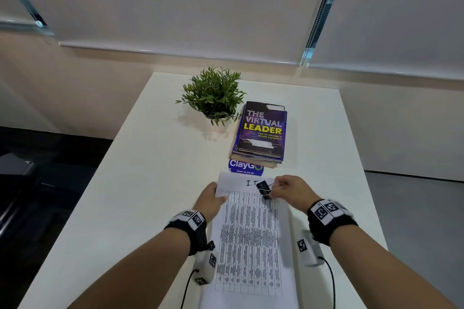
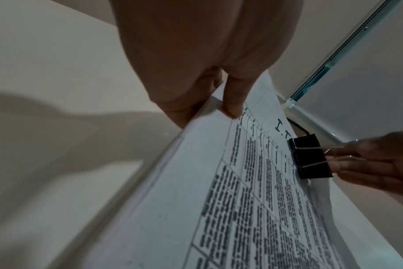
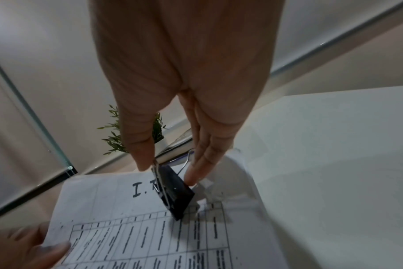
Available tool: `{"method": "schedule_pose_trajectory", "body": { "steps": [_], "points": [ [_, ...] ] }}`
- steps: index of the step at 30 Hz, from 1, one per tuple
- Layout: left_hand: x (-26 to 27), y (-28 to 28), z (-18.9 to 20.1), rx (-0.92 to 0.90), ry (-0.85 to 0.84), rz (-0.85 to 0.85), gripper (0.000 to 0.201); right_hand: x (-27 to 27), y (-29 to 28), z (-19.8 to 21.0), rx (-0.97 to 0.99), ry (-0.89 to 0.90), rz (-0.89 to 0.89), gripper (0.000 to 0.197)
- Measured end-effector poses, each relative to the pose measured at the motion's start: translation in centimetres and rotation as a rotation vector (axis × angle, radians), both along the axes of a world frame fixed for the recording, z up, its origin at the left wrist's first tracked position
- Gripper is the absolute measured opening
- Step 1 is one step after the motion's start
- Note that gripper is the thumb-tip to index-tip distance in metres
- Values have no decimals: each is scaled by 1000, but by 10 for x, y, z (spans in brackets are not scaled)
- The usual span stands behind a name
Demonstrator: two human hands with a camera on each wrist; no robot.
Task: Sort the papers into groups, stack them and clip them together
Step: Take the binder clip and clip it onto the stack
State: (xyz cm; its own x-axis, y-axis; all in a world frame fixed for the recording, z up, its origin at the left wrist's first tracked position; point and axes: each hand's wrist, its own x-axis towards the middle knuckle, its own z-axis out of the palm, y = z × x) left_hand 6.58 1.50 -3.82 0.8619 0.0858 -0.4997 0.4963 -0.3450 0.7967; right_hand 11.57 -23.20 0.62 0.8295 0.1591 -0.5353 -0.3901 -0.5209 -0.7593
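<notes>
A stack of printed papers (image 1: pixel 248 241) with a table and the heading "I.T" lies on the white table (image 1: pixel 155 158) before me. My left hand (image 1: pixel 211 199) grips the stack's upper left edge, thumb (image 2: pixel 234 102) on top of the papers (image 2: pixel 196 209). My right hand (image 1: pixel 288 189) pinches the wire handles of a black binder clip (image 1: pixel 263 189) between thumb and fingers. The clip (image 3: pixel 175 193) stands tilted over the upper right part of the top sheet (image 3: pixel 117 218), beside the heading. Whether the clip (image 2: pixel 311 157) bites the paper edge is not clear.
A pile of books (image 1: pixel 261 133) topped by a purple one sits beyond the papers, with a blue sticker (image 1: pixel 244 167) at its foot. A small potted plant (image 1: pixel 214 98) stands left of the books. Roller blinds (image 1: pixel 200 7) hang behind the table.
</notes>
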Motion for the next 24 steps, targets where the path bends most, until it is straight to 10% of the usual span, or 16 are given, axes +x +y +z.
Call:
{"method": "schedule_pose_trajectory", "body": {
  "steps": [24],
  "points": [
    [-11,0,3,-74,-66,0,19,30,42,85,-724,-572,818,36]
  ]
}}
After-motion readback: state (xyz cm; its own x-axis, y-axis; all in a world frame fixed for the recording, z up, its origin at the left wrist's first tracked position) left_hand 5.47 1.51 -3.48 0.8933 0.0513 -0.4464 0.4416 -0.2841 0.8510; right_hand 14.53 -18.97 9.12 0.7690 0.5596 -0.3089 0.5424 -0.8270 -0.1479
